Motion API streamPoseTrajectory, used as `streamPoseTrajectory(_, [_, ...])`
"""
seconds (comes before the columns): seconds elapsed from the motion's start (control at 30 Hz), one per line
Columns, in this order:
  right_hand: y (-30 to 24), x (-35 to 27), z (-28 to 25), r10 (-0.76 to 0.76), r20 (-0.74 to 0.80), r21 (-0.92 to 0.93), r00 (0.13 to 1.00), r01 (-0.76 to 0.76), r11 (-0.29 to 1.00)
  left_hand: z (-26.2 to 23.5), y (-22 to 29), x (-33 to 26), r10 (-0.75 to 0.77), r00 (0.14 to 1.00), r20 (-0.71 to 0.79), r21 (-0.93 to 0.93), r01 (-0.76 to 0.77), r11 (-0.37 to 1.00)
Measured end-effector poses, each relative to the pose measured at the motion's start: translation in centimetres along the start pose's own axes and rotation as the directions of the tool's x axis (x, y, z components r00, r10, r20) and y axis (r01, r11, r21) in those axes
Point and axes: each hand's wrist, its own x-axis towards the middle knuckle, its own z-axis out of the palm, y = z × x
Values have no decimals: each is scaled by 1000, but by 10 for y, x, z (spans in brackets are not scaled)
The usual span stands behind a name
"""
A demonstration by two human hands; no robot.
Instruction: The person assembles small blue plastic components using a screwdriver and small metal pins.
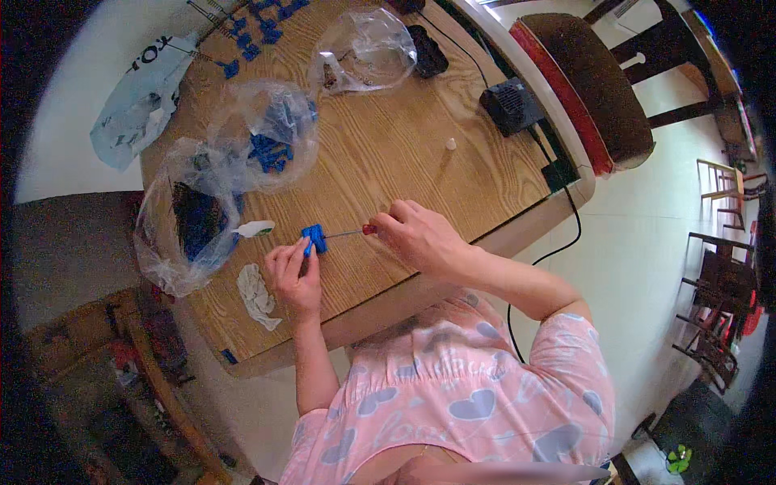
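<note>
With its fingers closed, my left hand (296, 279) steadies a small blue plastic part (314, 238) on the wooden table. My right hand (420, 238) grips the red handle of a screwdriver (347, 234). Its thin metal shaft runs left, and the tip meets the right side of the blue part. Whether it sits on a screw is too small to tell. Just beyond my left hand lies a white glue bottle (255, 229), and a crumpled white cloth or tissue (257, 297) is on the table to its left.
Clear plastic bags (186, 242) with blue and dark pieces lie at the left of the table (388, 153). More blue parts (252, 28) are at the far left. A small white cap (451, 144) stands right of centre. A black device (511, 107) with a cord sits near the right edge.
</note>
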Motion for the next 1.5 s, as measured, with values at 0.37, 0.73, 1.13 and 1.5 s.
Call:
streamPoseTrajectory(0.37, [4, 0, 5, 32, 14, 146, 999, -34, 989, 0, 0, -1, 15, 999, -28, 11, -15, 1000])
streamPoseTrajectory(0.73, [0, 9, 0, 177, 167, 167, 970, -204, 964, 1, -2, -3, 15, 1000, -12, 37, -15, 999])
streamPoseTrajectory(1.13, [0, 9, 2, 32, -61, 59, 998, -29, 998, -5, 5, 1, 20, 1000, 0, 104, -20, 994])
streamPoseTrajectory(1.5, [5, 19, -1, -26, -68, -20, 997, 24, 1000, -4, 3, -1, 11, 1000, -13, 111, -10, 994])
